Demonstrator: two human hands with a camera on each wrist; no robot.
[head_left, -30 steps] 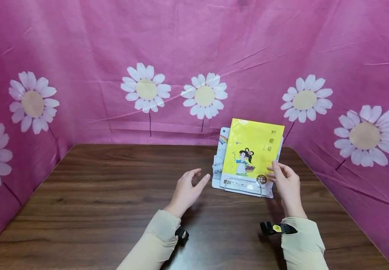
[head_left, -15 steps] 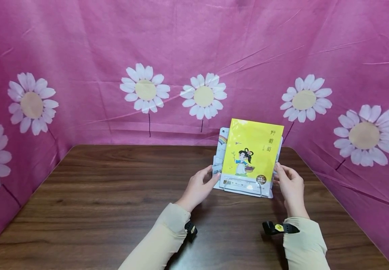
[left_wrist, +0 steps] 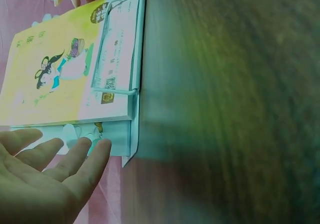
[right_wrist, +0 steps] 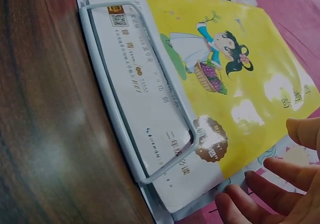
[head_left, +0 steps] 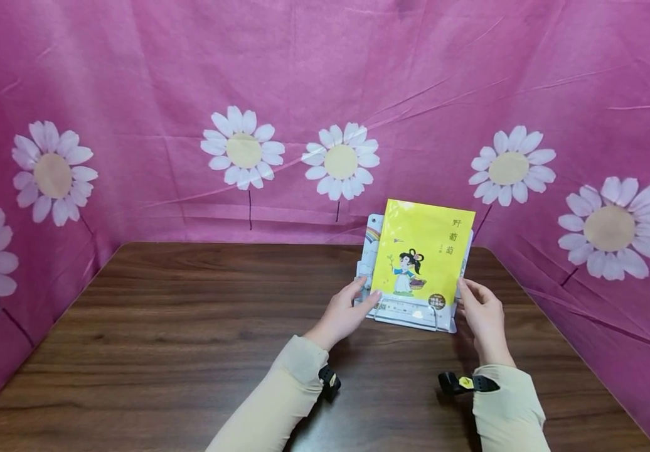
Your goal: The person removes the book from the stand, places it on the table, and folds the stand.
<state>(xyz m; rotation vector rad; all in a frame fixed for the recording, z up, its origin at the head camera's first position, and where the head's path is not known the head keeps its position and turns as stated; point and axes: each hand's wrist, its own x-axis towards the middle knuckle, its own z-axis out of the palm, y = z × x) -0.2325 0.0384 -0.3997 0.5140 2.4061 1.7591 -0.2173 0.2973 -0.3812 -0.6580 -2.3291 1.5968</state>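
A yellow picture book (head_left: 432, 242) with a girl and a basket on its cover leans upright on a pale book stand (head_left: 369, 251) printed with a rainbow. A bent wire (right_wrist: 175, 89) crosses the book's lower front. My left hand (head_left: 343, 315) is at the stand's left side, its thumb overlapping the book's lower left corner in the head view. Its fingers (left_wrist: 77, 159) extend straight beside the stand's edge in the left wrist view. By the book's lower right edge, my right hand (head_left: 483, 317) has thumb and fingers spread apart around that side, gripping nothing.
The stand rests toward the back right of a brown wood-grain table (head_left: 189, 351). Pink cloth (head_left: 325, 69) printed with white daisies surrounds the table's back and sides. Black straps with small cameras (head_left: 457, 383) sit on both wrists.
My left hand has moved right and slightly forward, from apart on the table side to the stand's left edge. My right hand has shifted slightly outward. Book and stand stay in place.
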